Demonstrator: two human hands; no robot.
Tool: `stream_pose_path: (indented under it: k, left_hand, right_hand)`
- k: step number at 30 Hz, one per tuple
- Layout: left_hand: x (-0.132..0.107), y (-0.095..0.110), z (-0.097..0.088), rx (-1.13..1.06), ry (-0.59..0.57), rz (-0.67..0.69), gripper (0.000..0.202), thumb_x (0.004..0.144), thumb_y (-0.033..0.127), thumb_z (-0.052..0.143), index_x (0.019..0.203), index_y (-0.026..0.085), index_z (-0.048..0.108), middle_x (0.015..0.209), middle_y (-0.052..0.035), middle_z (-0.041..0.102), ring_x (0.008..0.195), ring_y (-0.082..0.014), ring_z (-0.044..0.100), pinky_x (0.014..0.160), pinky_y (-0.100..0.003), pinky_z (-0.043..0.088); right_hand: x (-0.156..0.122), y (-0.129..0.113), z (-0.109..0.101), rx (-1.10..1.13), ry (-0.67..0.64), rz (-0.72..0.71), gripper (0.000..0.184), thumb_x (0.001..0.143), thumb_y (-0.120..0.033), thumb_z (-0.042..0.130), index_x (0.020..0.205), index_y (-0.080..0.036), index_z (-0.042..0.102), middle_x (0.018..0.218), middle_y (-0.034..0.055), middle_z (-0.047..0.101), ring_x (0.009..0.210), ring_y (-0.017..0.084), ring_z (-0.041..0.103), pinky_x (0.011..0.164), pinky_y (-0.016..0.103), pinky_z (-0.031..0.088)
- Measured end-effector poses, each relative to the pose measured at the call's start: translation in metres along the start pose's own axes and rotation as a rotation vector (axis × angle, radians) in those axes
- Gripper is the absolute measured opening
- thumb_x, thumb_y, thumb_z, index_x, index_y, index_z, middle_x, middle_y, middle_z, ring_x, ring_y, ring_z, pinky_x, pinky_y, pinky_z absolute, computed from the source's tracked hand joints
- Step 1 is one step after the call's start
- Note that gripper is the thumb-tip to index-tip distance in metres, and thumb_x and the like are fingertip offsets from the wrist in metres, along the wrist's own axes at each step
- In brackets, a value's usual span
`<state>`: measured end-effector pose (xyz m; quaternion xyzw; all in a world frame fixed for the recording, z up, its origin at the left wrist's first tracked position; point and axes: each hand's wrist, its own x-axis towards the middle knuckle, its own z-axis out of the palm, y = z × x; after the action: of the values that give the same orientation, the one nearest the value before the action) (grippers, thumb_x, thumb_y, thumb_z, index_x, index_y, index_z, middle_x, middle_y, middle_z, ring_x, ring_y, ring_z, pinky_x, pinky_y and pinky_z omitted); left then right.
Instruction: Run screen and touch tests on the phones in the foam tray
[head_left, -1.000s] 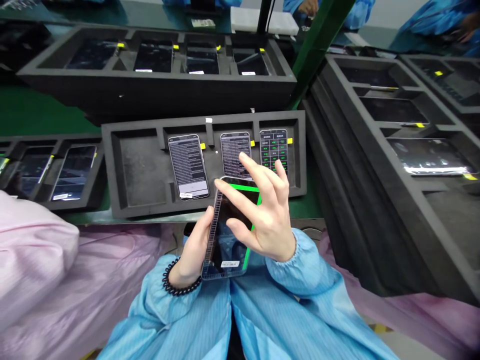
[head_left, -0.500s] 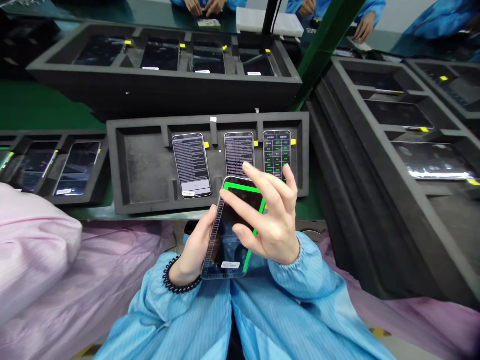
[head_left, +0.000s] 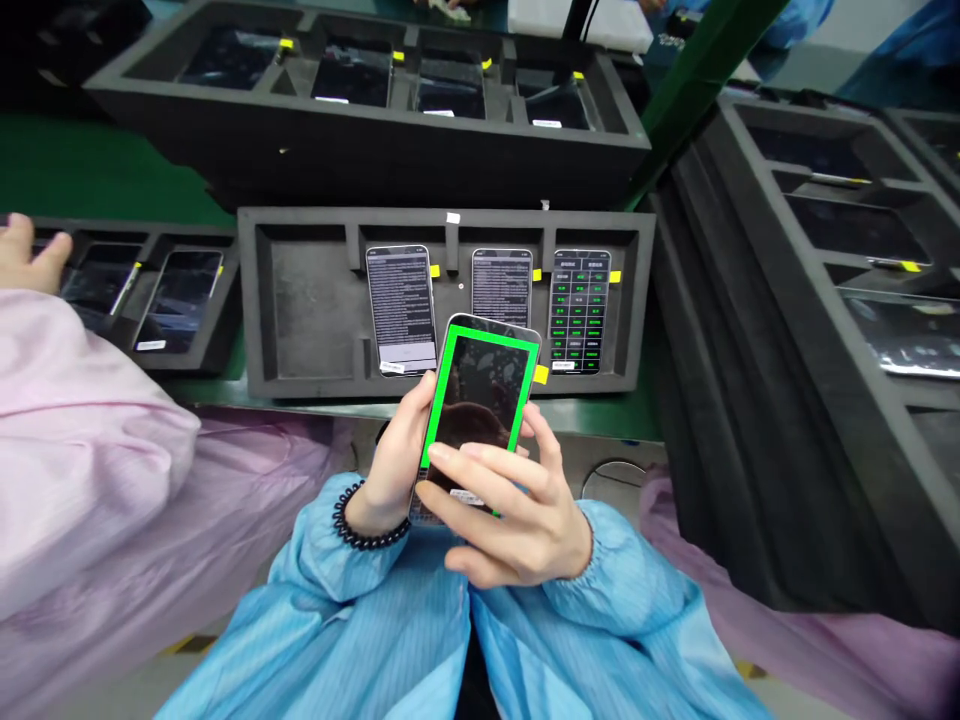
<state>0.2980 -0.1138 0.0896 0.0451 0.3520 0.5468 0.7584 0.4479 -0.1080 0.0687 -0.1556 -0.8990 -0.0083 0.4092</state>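
In front of my body, my left hand is wrapped around a smartphone, tilted with its screen toward me. A thick green band runs along the top and both sides of its dark screen. Over the lower screen lies my right hand, fingers stretched and apart, one fingertip at the green band's left end. It partly covers a white label on the phone. Behind, a black foam tray holds a left phone and a middle phone showing text, and a right phone showing a green-lettered table.
Another foam tray with several phones stands at the back. Stacked trays rise on the right. At left, a co-worker's hand and pink sleeve are beside another phone tray.
My right hand has moved down the screen from its upper left corner. The green band now extends along the left side too. The view has shifted, and a co-worker's hand has appeared at left.
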Motion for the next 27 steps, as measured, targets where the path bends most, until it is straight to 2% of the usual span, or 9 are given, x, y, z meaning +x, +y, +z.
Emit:
stream_pose_path:
  k: [3, 6, 9, 13, 18, 23, 27]
  left_hand:
    - [-0.002, 0.002, 0.005, 0.015, -0.023, -0.038, 0.061, 0.1, 0.05, 0.043, 0.144, 0.01, 0.056, 0.13, -0.0163, 0.07, 0.125, -0.0332, 0.064, 0.115, -0.046, 0.046]
    - [-0.003, 0.004, 0.007, -0.002, -0.035, -0.014, 0.061, 0.104, 0.047, 0.031, 0.147, 0.009, 0.052, 0.129, -0.0172, 0.07, 0.121, -0.0318, 0.067, 0.112, -0.046, 0.048]
    - [-0.003, 0.006, 0.007, -0.016, -0.056, -0.012, 0.063, 0.104, 0.048, 0.031, 0.148, 0.009, 0.051, 0.129, -0.0176, 0.07, 0.119, -0.0321, 0.068, 0.111, -0.046, 0.049]
    - [-0.003, 0.006, 0.008, -0.028, -0.071, -0.018, 0.064, 0.103, 0.049, 0.032, 0.146, 0.008, 0.052, 0.129, -0.0175, 0.07, 0.118, -0.0322, 0.068, 0.111, -0.045, 0.048]
    - [-0.003, 0.006, 0.01, -0.022, -0.105, -0.023, 0.066, 0.104, 0.048, 0.021, 0.146, 0.009, 0.054, 0.126, -0.0147, 0.072, 0.113, -0.0289, 0.07, 0.109, -0.042, 0.05]
    - [-0.003, 0.007, 0.005, 0.014, -0.11, -0.086, 0.073, 0.102, 0.056, 0.022, 0.144, 0.006, 0.054, 0.123, -0.0182, 0.072, 0.102, -0.0284, 0.073, 0.099, -0.041, 0.055]
    - [-0.003, 0.007, 0.005, -0.031, -0.124, -0.05, 0.071, 0.103, 0.055, 0.022, 0.144, 0.008, 0.054, 0.127, -0.0172, 0.071, 0.114, -0.0309, 0.07, 0.105, -0.044, 0.052]
  right_hand:
    - [-0.005, -0.006, 0.003, 0.012, -0.006, -0.038, 0.051, 0.109, -0.038, 0.027, 0.108, -0.025, 0.077, 0.128, -0.0003, 0.072, 0.137, 0.014, 0.047, 0.132, 0.051, 0.018]
    - [-0.008, -0.01, 0.005, 0.042, 0.003, -0.073, 0.05, 0.108, -0.037, 0.029, 0.107, -0.025, 0.078, 0.134, 0.0001, 0.07, 0.139, 0.015, 0.047, 0.132, 0.051, 0.018]
    - [-0.009, -0.012, 0.007, 0.059, -0.006, -0.086, 0.049, 0.108, -0.037, 0.03, 0.108, -0.024, 0.077, 0.133, -0.0006, 0.071, 0.138, 0.015, 0.048, 0.133, 0.05, 0.018]
    - [-0.008, -0.011, 0.006, 0.045, 0.016, -0.084, 0.052, 0.108, -0.036, 0.027, 0.107, -0.026, 0.077, 0.132, -0.0017, 0.07, 0.139, 0.015, 0.048, 0.133, 0.05, 0.02]
    - [-0.006, -0.008, 0.006, 0.012, 0.02, -0.023, 0.05, 0.107, -0.04, 0.03, 0.108, -0.027, 0.078, 0.131, -0.0012, 0.069, 0.138, 0.021, 0.051, 0.132, 0.047, 0.024]
    - [-0.005, -0.01, 0.008, 0.061, 0.009, -0.086, 0.05, 0.108, -0.036, 0.029, 0.107, -0.025, 0.078, 0.13, 0.0014, 0.071, 0.133, 0.014, 0.051, 0.131, 0.05, 0.02]
    - [-0.004, -0.008, 0.006, 0.037, 0.004, -0.059, 0.052, 0.108, -0.038, 0.027, 0.106, -0.026, 0.078, 0.128, -0.0013, 0.072, 0.133, 0.014, 0.051, 0.132, 0.047, 0.021]
